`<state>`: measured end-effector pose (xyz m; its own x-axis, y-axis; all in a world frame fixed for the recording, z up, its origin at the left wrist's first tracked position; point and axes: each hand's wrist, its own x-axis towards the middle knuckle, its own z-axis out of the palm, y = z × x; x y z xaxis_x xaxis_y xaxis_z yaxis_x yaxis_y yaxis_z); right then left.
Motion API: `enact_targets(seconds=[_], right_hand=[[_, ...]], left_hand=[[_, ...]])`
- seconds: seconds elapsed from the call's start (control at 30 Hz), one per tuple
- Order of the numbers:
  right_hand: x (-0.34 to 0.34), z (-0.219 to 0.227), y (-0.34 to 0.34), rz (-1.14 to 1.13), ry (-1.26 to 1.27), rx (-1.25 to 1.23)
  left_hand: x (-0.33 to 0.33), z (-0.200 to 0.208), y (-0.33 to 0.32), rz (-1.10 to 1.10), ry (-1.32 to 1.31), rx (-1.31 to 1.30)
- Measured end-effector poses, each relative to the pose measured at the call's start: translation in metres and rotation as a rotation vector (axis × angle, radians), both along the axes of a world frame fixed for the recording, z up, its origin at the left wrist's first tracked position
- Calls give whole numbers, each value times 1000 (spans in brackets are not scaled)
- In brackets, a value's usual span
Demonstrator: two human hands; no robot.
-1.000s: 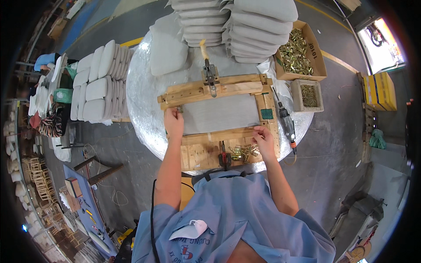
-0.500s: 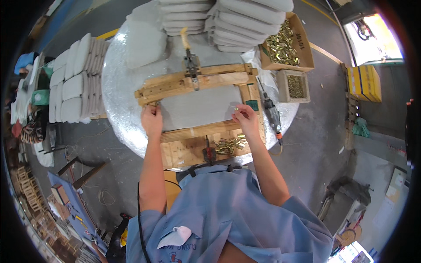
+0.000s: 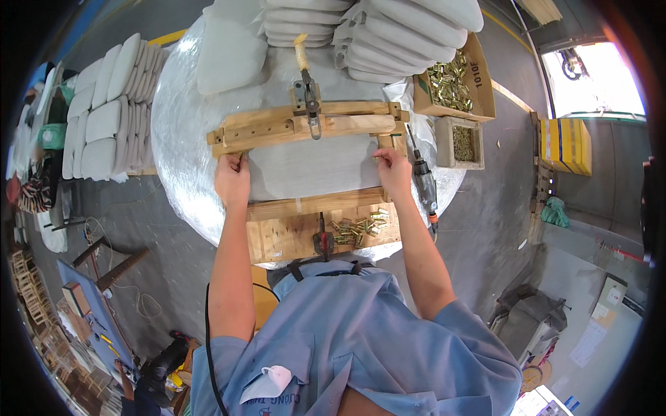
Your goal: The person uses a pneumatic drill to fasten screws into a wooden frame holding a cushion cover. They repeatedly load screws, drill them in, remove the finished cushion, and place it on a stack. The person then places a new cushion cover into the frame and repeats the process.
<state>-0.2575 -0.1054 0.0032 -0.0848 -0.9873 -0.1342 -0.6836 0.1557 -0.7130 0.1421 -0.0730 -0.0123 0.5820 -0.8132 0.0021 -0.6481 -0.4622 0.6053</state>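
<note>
A wooden frame with a curved far rail (image 3: 277, 133) lies in front of me, a pale grey padded panel (image 3: 312, 170) between its rails. At the frame's left inner corner is my left hand (image 3: 232, 184), fingers closed together; what they pinch is hidden. My right hand (image 3: 395, 173) is at the right inner corner, closed in a pinch on a small brass-coloured fastener (image 3: 377, 159). A toggle clamp (image 3: 309, 104) with a pale handle presses over the far rail. Several similar fasteners (image 3: 357, 229) lie loose on the wooden board (image 3: 277, 243) nearer me, beside another, red-and-black clamp (image 3: 322, 241).
A power screwdriver (image 3: 424, 182) lies right of the frame on the plastic-wrapped round table (image 3: 180, 152). Behind it stand a carton (image 3: 482, 87) and a smaller box (image 3: 442, 154) of metal fasteners. Grey padded panels (image 3: 409, 35) are stacked at the back; more stacks (image 3: 104, 125) stand left.
My right hand has moved away from me, bringing the small fastener up to the frame's right inner corner. My left hand stays at the left corner. The whole view has shifted slightly.
</note>
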Motion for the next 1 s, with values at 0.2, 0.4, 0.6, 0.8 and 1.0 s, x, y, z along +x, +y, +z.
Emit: enact_targets(seconds=[0.2,0.4,0.6,0.8,1.0], right_hand=[[4,-5,-25,-24,49,-229],[11,-18,-13,-214,-95,-232],[14,-26,-10,-195,-10,-239],[10,-41,-22,-256,-6,-247],[13,-35,-24,-243,-10,-219]], left_hand=[[0,3,-2,6,15,39],[5,2,1,-62,105,-46],[15,-8,7,-84,156,-89],[14,-8,4,-65,137,-24],[12,-8,5,-81,130,-94]])
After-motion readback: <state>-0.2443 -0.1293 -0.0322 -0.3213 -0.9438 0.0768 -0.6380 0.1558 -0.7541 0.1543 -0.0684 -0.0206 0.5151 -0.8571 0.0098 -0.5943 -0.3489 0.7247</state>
